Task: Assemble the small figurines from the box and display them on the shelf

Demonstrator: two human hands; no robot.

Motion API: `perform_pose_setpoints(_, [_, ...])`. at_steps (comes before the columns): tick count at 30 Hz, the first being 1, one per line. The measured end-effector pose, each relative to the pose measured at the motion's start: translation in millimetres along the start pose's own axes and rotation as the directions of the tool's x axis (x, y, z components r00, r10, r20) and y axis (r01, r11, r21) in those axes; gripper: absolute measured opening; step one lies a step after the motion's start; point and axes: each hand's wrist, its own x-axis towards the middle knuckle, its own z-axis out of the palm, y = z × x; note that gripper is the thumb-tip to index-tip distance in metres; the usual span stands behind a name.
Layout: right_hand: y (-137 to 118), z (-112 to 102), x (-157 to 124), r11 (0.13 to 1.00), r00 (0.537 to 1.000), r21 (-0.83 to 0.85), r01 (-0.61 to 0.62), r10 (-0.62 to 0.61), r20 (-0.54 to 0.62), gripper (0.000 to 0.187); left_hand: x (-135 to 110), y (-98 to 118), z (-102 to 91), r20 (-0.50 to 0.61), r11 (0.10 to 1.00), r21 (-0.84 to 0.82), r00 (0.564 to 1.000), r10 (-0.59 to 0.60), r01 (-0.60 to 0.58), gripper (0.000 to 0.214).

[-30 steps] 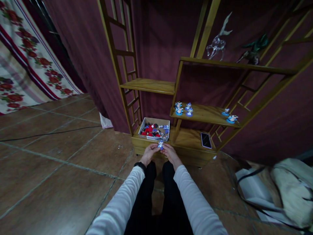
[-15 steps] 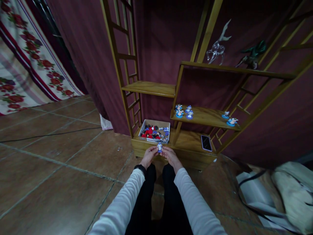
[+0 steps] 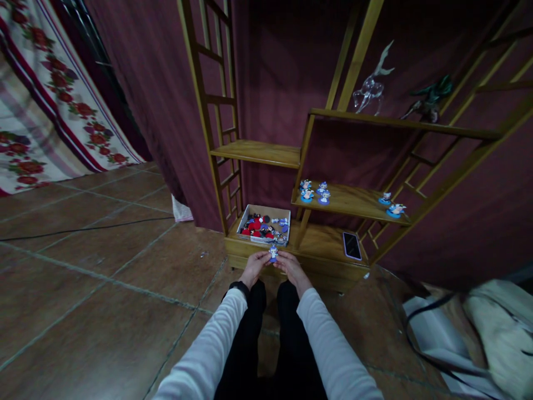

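Between my two hands is a small purple-and-white figurine (image 3: pixel 273 254), held upright by the fingertips. My left hand (image 3: pixel 255 266) pinches it from the left, and my right hand (image 3: pixel 291 266) pinches it from the right. Just beyond them, a shallow cardboard box (image 3: pixel 270 210) on the low shelf holds several red, black and purple figurine pieces. On the middle shelf (image 3: pixel 353 201), several similar figurines stand at the left, among them a purple one (image 3: pixel 324 197) and a blue-based one (image 3: pixel 307 195). Two more blue-based figurines (image 3: pixel 395 210) are at its right end.
A phone (image 3: pixel 352 245) lies on the low shelf at the right. Higher up stand a clear deer ornament (image 3: pixel 370 91) and a dark green statue (image 3: pixel 433 100). A pale bag (image 3: pixel 495 322) rests on the tiled floor (image 3: pixel 104 311) at the right, and a black cable (image 3: pixel 91 229) runs across the left.
The view has shifted slightly, so the shelves sit a little lower and to the right. Both hands keep hold of the figurine in nearly the same place.
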Motion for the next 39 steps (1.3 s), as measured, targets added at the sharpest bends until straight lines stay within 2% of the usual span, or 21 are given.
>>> perform_pose_setpoints(4, [0.5,-0.6,0.2,1.0,1.0,0.007,0.008,-0.008,-0.028,0.033,-0.7,0.3,1.3,0.046,0.999,0.047,0.999,0.005,-0.007,0.042])
perform_pose_setpoints(14, [-1.2,0.3,-1.0,1.0,0.999,-0.014,0.015,-0.015,-0.031,0.034,0.7,-2.2,2.5,0.071,0.989,0.133,0.996,0.056,-0.065,0.044])
perform_pose_setpoints(28, [2.0,-3.3,2.2,1.0,0.999,0.007,-0.01,0.01,-0.04,0.037,0.0,0.4,4.6,0.045,0.991,0.133,0.999,0.026,-0.032,0.043])
perform_pose_setpoints(34, [0.5,-1.8,1.3,1.0,1.0,0.002,-0.005,0.005,-0.016,0.037,-1.4,1.2,4.8,0.039,0.983,0.164,0.997,0.071,-0.077,0.04])
perform_pose_setpoints(39, [-1.9,1.0,-0.3,0.999,1.0,-0.03,0.014,-0.014,-0.008,0.035,0.9,-3.5,4.4,0.037,0.935,0.318,0.988,0.153,-0.157,0.034])
